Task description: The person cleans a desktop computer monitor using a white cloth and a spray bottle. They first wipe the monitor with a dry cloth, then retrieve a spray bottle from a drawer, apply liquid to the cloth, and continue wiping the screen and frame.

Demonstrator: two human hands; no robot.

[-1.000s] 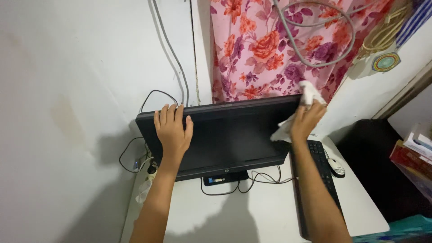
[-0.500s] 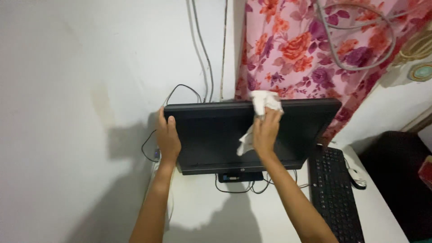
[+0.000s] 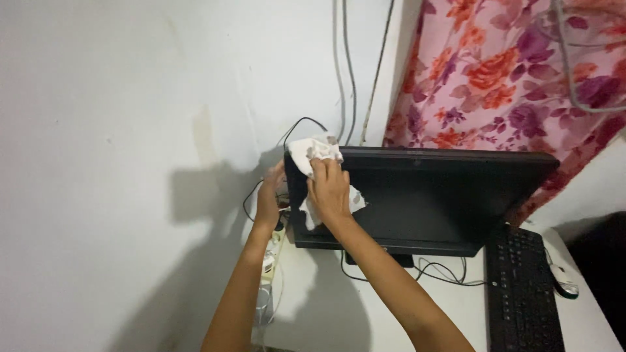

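Cloth swept across the monitor's top edge to its left corner

The right hand (image 3: pixel 329 189) with the white cloth (image 3: pixel 314 151) has moved from the monitor (image 3: pixel 424 199)'s right top corner to the left one; the left hand (image 3: pixel 269 199) slid from the top down the left side edge

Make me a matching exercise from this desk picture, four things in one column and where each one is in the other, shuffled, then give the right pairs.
Things:
1. white cloth
2. black keyboard
3. floral curtain
4. left hand

Places:
A. hanging behind the monitor, upper right
B. on the monitor's left edge
C. under the right hand at the monitor's top left corner
D. on the white desk, right of the monitor

Pairs: 1-C, 2-D, 3-A, 4-B
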